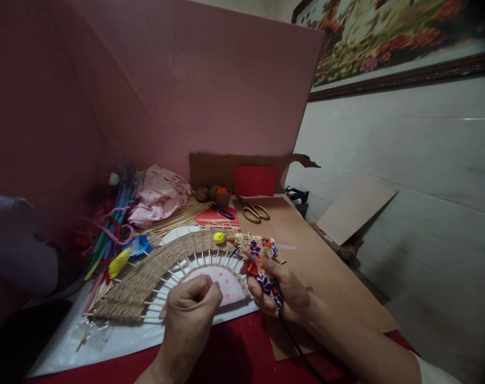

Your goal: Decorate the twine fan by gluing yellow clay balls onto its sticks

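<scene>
My right hand [276, 285] is wrapped round the handle of a flower-patterned glue gun [255, 246], its nozzle pointing left. Just off the nozzle tip, a small yellow lump [219, 238] sits at the upper edge of a woven twine band [146, 269]. This band curves like a fan across thin sticks, around a pink spotted half-round piece [226, 285]. In front of that piece my left hand [192, 309] is closed with thumb and fingers together; whatever they may hold is hidden. A black cord hangs from the gun.
Gold-handled scissors [255, 212] and a dark cutter [222, 212] lie behind the fan. Crumpled pink cloth [162, 194], coloured pipe cleaners [110, 229] and a yellow piece [119, 262] are at the left. Brown board [326, 266] covers the right side. A pink panel [202, 90] stands behind.
</scene>
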`<state>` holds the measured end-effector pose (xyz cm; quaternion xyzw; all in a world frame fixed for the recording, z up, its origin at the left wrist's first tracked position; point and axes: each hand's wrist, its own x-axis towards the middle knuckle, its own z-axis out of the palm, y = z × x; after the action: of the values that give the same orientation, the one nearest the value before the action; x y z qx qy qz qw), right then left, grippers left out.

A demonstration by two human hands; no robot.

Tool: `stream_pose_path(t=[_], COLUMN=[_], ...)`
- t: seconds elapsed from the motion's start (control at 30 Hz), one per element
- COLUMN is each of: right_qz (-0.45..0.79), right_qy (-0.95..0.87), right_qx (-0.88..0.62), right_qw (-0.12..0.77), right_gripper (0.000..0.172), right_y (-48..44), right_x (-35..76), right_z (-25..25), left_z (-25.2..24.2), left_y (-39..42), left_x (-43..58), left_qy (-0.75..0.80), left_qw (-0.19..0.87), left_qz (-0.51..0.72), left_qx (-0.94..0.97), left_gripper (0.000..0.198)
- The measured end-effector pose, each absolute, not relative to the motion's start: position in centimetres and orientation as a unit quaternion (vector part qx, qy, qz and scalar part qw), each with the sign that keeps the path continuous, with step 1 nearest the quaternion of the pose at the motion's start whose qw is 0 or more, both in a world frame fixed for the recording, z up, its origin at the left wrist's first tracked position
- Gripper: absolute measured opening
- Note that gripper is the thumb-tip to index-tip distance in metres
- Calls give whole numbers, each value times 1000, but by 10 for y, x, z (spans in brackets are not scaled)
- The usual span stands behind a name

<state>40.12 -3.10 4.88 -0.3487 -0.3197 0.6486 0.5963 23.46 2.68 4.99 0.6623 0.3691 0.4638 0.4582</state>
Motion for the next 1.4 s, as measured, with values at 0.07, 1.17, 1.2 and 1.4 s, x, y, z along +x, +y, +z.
stream_pose_path(t=[0.07,1.17,1.2,1.4], right_qz=[644,602,604,605], right_qy=[-321,-380,-371,-348], right_qx=[-351,-393,-392,-385], right_qw=[599,582,586,604], right_gripper=[42,57,57,53], right_y=[-31,-31,-30,-28], right_x=[401,389,389,391], right_z=[48,39,38,34], left_z=[49,46,46,53], left_y=[26,33,33,27], left_x=[235,237,237,232], left_qy=[362,258,268,340], left_qw=[454,72,90,277], left_qz=[478,512,508,466], left_qx=[659,816,814,768], left_gripper=[42,10,10,24])
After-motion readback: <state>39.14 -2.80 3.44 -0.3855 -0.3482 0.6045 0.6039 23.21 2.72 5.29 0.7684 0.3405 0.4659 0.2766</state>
